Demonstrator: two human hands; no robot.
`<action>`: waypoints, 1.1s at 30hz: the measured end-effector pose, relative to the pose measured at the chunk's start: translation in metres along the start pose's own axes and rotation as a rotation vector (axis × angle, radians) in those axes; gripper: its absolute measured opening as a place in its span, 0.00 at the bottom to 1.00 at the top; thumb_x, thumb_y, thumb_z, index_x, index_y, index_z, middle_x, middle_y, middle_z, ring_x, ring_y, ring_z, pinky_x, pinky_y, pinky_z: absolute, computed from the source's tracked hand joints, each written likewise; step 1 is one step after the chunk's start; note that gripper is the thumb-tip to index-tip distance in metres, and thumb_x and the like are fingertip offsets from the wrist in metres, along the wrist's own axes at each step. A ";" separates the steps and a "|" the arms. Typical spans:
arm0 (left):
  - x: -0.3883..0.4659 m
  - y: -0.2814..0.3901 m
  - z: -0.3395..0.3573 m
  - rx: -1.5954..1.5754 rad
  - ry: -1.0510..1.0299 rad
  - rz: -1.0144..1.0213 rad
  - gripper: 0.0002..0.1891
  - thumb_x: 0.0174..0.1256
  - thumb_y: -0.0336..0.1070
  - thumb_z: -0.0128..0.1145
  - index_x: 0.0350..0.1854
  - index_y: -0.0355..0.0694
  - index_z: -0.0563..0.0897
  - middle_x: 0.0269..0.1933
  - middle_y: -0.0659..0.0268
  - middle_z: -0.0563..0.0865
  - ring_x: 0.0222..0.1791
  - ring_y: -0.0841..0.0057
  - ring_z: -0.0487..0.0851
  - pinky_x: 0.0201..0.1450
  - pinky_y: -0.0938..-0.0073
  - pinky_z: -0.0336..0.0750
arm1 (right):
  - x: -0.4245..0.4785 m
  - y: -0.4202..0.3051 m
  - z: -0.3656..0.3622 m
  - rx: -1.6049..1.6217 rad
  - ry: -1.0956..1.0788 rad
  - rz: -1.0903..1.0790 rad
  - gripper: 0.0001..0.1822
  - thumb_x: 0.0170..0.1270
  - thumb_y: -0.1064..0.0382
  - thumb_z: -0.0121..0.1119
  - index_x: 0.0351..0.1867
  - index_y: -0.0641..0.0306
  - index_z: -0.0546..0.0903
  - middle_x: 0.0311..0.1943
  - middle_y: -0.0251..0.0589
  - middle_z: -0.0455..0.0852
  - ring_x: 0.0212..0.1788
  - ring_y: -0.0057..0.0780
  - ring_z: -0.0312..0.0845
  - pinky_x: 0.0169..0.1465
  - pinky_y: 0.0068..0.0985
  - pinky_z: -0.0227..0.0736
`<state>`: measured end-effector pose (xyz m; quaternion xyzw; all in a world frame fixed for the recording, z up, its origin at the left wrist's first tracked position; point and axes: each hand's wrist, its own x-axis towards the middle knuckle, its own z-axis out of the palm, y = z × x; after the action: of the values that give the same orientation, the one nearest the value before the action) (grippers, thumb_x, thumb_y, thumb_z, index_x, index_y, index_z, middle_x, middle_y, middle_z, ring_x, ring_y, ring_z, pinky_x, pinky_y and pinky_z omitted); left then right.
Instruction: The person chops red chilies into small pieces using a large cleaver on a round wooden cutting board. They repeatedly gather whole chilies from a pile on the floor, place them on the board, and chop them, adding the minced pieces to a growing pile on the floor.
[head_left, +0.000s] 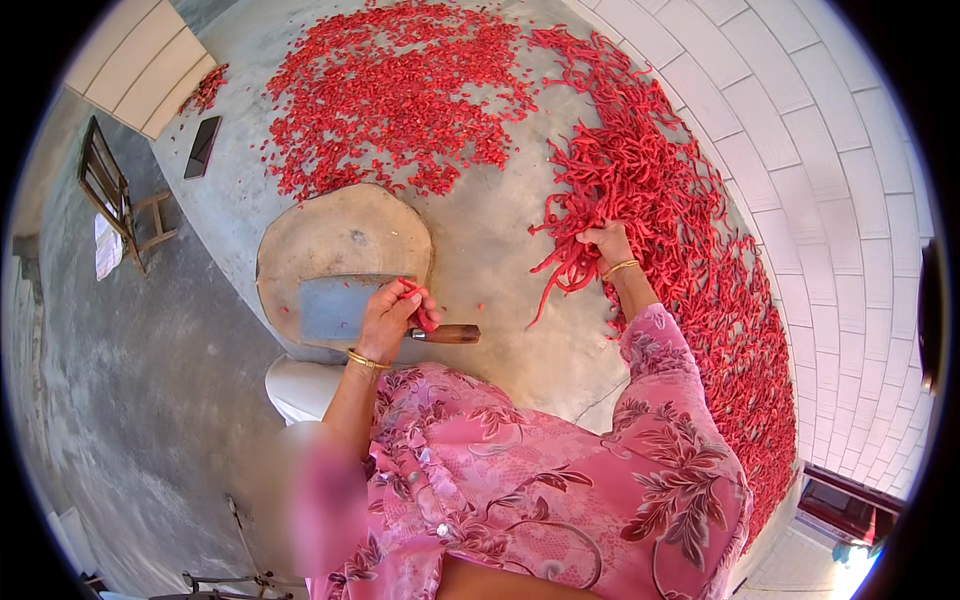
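My left hand (397, 311) is closed around a few red chili peppers (426, 321), just above a cleaver (334, 311). The cleaver lies flat on a round wooden chopping block (337, 232), its wooden handle jutting past the block's right edge. To the right, my right hand (611, 244) grips a bunch of long whole red chilies (574, 274) at the near left side of a large heap (637, 172). That heap trails along the wall towards the bottom right. Beyond the block, chopped red chili pieces (397, 90) are spread over the concrete.
A white tiled wall (817, 187) borders the chilies on the right. At the left are a dark phone (202, 148), a tiled pillar (142, 67) with some chili pieces beside it, and a wooden chair (109, 187) on lower floor. A raised concrete edge runs between.
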<state>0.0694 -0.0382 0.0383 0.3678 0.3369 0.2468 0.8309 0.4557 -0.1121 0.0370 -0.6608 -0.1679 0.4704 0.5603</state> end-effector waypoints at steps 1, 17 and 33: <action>0.000 0.002 0.001 0.018 0.021 0.000 0.07 0.72 0.31 0.46 0.41 0.33 0.76 0.37 0.59 0.83 0.35 0.70 0.85 0.39 0.69 0.81 | -0.012 0.000 0.024 0.084 -0.074 0.045 0.19 0.45 0.81 0.60 0.43 0.70 0.81 0.30 0.36 0.84 0.29 0.24 0.79 0.37 0.24 0.76; 0.044 -0.036 0.044 -0.268 0.098 0.227 0.16 0.71 0.31 0.49 0.58 0.34 0.70 0.51 0.64 0.79 0.50 0.81 0.75 0.53 0.78 0.72 | -0.066 0.013 0.167 -0.050 -0.538 0.105 0.18 0.53 0.76 0.58 0.48 0.71 0.81 0.35 0.35 0.84 0.33 0.19 0.78 0.38 0.21 0.76; 0.049 -0.040 0.053 -0.158 0.088 0.233 0.21 0.54 0.24 0.68 0.49 0.34 0.74 0.43 0.66 0.82 0.42 0.81 0.80 0.42 0.78 0.79 | -0.097 0.005 0.168 0.322 -0.655 0.398 0.14 0.65 0.60 0.58 0.45 0.70 0.81 0.39 0.39 0.84 0.39 0.25 0.80 0.45 0.25 0.77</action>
<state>0.1472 -0.0537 0.0146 0.3268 0.3074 0.3833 0.8074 0.2694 -0.0889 0.0865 -0.3998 -0.1304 0.7750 0.4717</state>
